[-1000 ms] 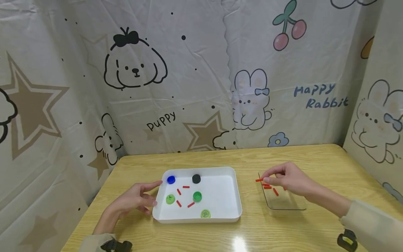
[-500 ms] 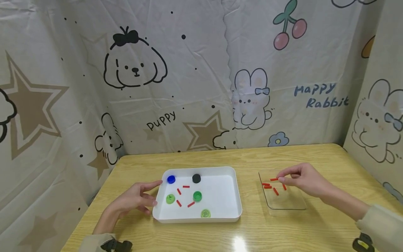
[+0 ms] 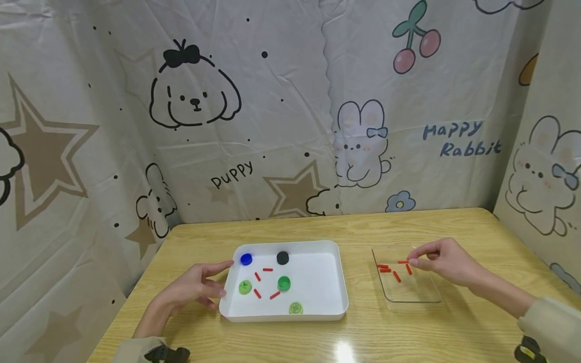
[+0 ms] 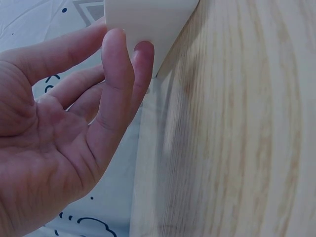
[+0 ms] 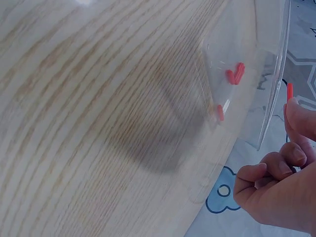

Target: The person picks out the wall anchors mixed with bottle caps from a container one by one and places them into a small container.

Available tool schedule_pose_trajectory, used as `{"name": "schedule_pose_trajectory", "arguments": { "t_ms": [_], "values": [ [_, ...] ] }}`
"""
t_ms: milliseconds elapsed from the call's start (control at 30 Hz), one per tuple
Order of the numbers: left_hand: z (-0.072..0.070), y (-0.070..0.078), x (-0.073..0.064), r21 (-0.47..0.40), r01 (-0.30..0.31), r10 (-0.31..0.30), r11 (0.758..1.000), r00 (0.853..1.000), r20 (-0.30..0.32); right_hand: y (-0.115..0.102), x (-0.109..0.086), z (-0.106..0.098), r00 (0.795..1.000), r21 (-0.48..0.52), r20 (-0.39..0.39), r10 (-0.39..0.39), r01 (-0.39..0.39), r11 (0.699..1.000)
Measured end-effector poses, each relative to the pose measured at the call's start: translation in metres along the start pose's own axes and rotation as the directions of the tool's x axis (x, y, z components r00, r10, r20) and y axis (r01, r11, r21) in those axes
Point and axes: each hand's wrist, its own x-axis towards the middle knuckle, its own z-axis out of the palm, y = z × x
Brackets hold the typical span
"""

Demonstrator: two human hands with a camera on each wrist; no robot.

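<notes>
Red stick [image 3: 402, 261] is pinched near one end between thumb and forefinger of the right hand [image 3: 447, 262], with no gap beyond its thickness; a light, steady pinch should stop it twisting. Its long axis runs roughly left-right, free end pointing left, over the far part of the clear box [image 3: 417, 292], while the left hand [image 3: 197, 285], fingers loosely spread, touches the tray [image 3: 320, 277].

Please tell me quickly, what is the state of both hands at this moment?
Left hand: open, touching the side of the white tray.
Right hand: pinching a small red stick.
</notes>
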Motion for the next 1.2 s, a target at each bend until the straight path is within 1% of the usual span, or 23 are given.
{"name": "schedule_pose_trajectory", "arguments": {
  "t_ms": [133,367,633,900,1033,1200],
  "values": [
    [0.000,-0.001,0.000,-0.001,0.002,-0.002,1.000,1.000,-0.001,0.001,0.004,0.001,1.000,-0.020,-0.009,-0.006,0.006,1.000],
    [-0.001,-0.002,0.000,-0.002,-0.001,0.001,1.000,1.000,-0.001,0.002,0.010,0.004,1.000,-0.052,-0.030,0.008,-0.010,0.999],
    [-0.001,-0.001,0.000,-0.001,0.006,-0.006,1.000,1.000,-0.001,0.001,0.015,0.007,0.999,-0.086,-0.042,-0.020,0.016,0.996],
    [-0.001,0.000,0.000,0.008,-0.002,0.002,1.000,1.000,-0.004,0.001,0.020,0.010,0.998,-0.125,-0.052,-0.043,0.037,0.991],
    [0.000,0.000,0.000,0.004,-0.003,0.003,1.000,1.000,-0.002,0.001,0.021,0.010,0.996,-0.155,-0.053,-0.068,0.059,0.986],
    [0.001,0.001,-0.001,0.006,-0.001,0.001,1.000,1.000,0.000,-0.002,0.021,0.008,0.997,-0.183,-0.059,-0.057,0.046,0.982]
  ]
}}
